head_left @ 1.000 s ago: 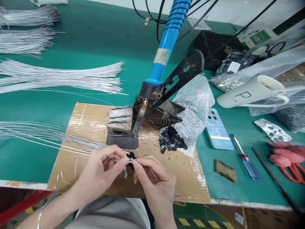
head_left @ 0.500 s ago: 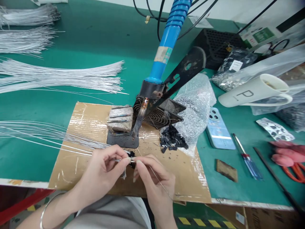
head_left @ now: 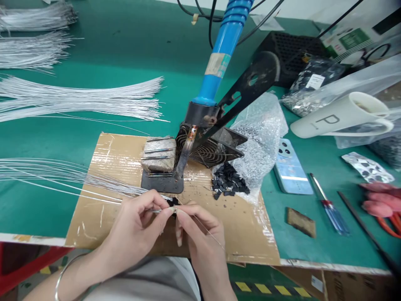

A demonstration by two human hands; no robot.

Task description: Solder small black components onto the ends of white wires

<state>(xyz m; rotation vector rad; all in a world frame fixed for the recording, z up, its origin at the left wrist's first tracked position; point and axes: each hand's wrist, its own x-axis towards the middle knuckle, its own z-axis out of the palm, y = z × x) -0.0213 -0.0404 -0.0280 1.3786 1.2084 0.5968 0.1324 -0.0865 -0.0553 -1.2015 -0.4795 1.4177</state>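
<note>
Our left hand (head_left: 134,230) pinches a wire (head_left: 154,211) beside the thin strand (head_left: 209,232) our right hand (head_left: 205,240) grips, probably for steadiness.

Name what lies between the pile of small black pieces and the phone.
Clear bubble wrap lies between the pile and the blue phone, as the head view shows.

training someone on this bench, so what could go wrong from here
If the soldering iron is hot, the left hand or right hand could touch it and burn. The loose pile of small black pieces might scatter if knocked. The wires running up to the left hand could snag.
</note>
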